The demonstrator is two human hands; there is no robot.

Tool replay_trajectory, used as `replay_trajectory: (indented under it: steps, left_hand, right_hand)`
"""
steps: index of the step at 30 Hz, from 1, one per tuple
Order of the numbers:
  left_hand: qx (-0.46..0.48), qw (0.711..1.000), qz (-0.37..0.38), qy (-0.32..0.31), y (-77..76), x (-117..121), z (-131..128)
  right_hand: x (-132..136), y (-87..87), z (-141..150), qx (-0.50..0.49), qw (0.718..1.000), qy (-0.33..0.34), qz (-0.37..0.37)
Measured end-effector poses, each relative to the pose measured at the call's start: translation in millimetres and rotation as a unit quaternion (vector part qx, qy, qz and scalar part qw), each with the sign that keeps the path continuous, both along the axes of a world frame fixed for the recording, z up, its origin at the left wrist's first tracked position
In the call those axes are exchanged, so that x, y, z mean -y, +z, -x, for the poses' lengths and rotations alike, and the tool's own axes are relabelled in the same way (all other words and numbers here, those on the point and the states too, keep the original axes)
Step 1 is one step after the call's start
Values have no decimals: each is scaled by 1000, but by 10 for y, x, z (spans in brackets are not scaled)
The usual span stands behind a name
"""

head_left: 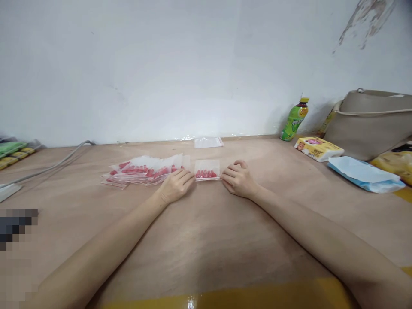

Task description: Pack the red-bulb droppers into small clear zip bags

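Note:
A small clear zip bag (207,166) with several red pieces along its lower edge lies flat on the table, between my two hands. At its lower left corner, the fingers of my left hand (178,184) are closed on the edge. My right hand (238,179) has its fingers bent together on the lower right corner. A pile of similar zip bags (144,169), also with red pieces inside, spreads out left of my left hand and is partly hidden behind it. Behind the middle bag, near the wall, lies a stack of flat bags (208,142) that look unfilled.
On the right stand a green drink bottle (293,120), a yellow tissue pack (318,148), a blue and white packet (365,174) and a grey-beige bag (376,122). A grey cable (61,162) crosses the left side near green and yellow packages (16,153). The wall borders the table's back.

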State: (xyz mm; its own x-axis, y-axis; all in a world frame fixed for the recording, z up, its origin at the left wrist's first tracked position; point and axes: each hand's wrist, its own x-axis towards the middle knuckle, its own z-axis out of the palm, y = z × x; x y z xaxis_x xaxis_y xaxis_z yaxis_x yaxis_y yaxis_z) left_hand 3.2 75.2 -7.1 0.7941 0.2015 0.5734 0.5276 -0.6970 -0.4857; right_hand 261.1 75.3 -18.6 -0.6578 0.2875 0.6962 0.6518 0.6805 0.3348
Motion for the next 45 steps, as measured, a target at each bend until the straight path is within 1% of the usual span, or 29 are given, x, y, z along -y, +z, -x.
replay_trajectory:
  steps: [6, 9, 11, 14, 16, 18, 21, 24, 26, 29, 32, 35, 38, 42, 43, 45]
  left_hand:
    - [3, 1000, 9, 22, -26, 12, -9]
    - [0, 1000, 16, 23, -35, 10, -49]
    - [-9, 1000, 23, 15, -35, 16, -87]
    - [-17, 999, 36, 3, -29, 33, -153]
    - [-12, 999, 45, 9, -19, 45, -177]
    - [-2, 998, 52, 27, -2, 55, -160]
    - [26, 995, 53, 74, 31, 70, -60]
    - [42, 991, 47, 117, 60, 79, 66]
    - [29, 990, 42, 135, 74, 71, 125]
    - [4, 990, 34, 140, 88, 35, 163]
    - [7, 993, 39, 112, 85, -15, 162]
    - [11, 995, 52, 79, 49, -56, 110]
    - [7, 996, 68, 52, -28, -69, -45]
    - [22, 995, 95, 34, -140, -60, -368]
    - [32, 994, 103, 32, -158, -58, -440]
    - [55, 991, 120, 31, -179, -56, -538]
  right_hand:
    - [-29, -43, -52, -22, 999, -1, 24]
    - [-10, -47, -20, -43, 998, 12, 39]
    - [28, -38, 60, -53, 995, 31, 75]
    - [85, -28, 211, -37, 985, 54, 162]
    - [91, -33, 266, -20, 976, 54, 209]
    - [66, -46, 241, -21, 971, 48, 235]
    - [-4, -62, 42, -51, 966, 29, 250]
    - [-58, -57, -283, -67, 963, 2, 260]
    - [-75, -44, -502, -73, 961, -34, 265]
    - [-88, -26, -735, -81, 954, -111, 265]
    - [-97, -16, -807, -84, 947, -166, 263]
    - [-89, -12, -739, -89, 955, -172, 224]
    - [-44, -15, -551, -100, 972, -120, 173]
    - [28, -48, -173, -82, 982, -29, 169]
    - [34, -60, -85, -75, 984, -19, 161]
    - [25, -81, 46, -59, 989, -22, 136]
